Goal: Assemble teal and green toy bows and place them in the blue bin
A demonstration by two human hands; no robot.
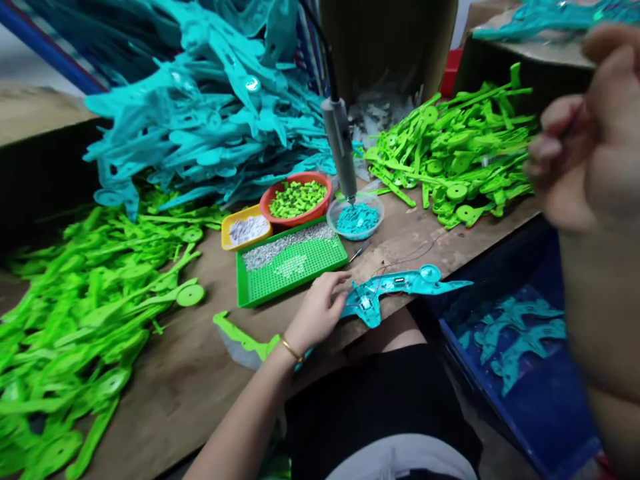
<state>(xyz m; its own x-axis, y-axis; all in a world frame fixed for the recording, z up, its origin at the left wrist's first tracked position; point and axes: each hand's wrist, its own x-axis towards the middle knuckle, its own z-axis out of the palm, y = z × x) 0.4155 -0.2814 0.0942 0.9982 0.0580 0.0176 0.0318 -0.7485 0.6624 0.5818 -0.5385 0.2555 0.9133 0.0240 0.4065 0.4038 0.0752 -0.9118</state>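
My left hand, with a gold bangle at the wrist, grips the left part of a teal plastic shell at the table's front edge. Thin wires rise from this long, winged shell, and small fittings sit inside it. Part of the shell is hidden under my hand and forearm. High at the right, close to the camera, my right hand is blurred, its fingers curled together. Something thin and dark shows at its fingertips, too small to name. A grey electric screwdriver hangs point down over a clear bowl of small teal pieces.
A green perforated tray holds screws. Behind it stand a yellow dish and a red bowl of small green pieces. Green parts heap left, more green parts right, teal shells behind. A blue bin stands below right.
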